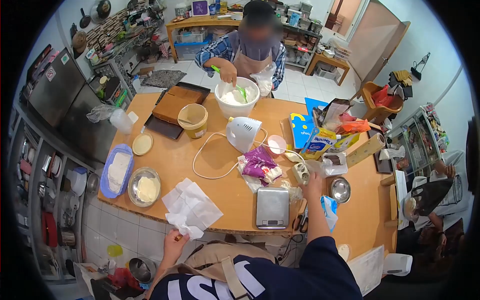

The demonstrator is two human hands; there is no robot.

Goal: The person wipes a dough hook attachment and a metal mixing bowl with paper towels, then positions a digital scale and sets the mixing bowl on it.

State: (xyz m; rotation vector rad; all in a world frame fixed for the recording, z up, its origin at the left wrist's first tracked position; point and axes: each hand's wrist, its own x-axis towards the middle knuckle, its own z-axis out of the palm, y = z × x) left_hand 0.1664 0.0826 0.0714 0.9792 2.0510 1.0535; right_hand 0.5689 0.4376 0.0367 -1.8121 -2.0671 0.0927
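Note:
My left hand [173,246] is at the front table edge, its fingers closed on the lower corner of crumpled white paper [192,206]. My right hand [313,186] reaches over the table past a digital kitchen scale [272,207]. Its fingers look closed beside clear plastic, though what they grip is unclear. Close to it are a white power strip [301,173], a steel bowl [340,190] and black scissors [301,221]. A white hand mixer [243,134] and a purple packet [261,163] lie farther in.
Across the table a co-worker [250,55] holds a green spatula in a white bucket [225,106]. Brown cake [177,104], a tub [193,122], a purple container [104,176] and a bowl [131,187] stand left. Packets [320,142] crowd the right; the mixer's cord loops across the middle.

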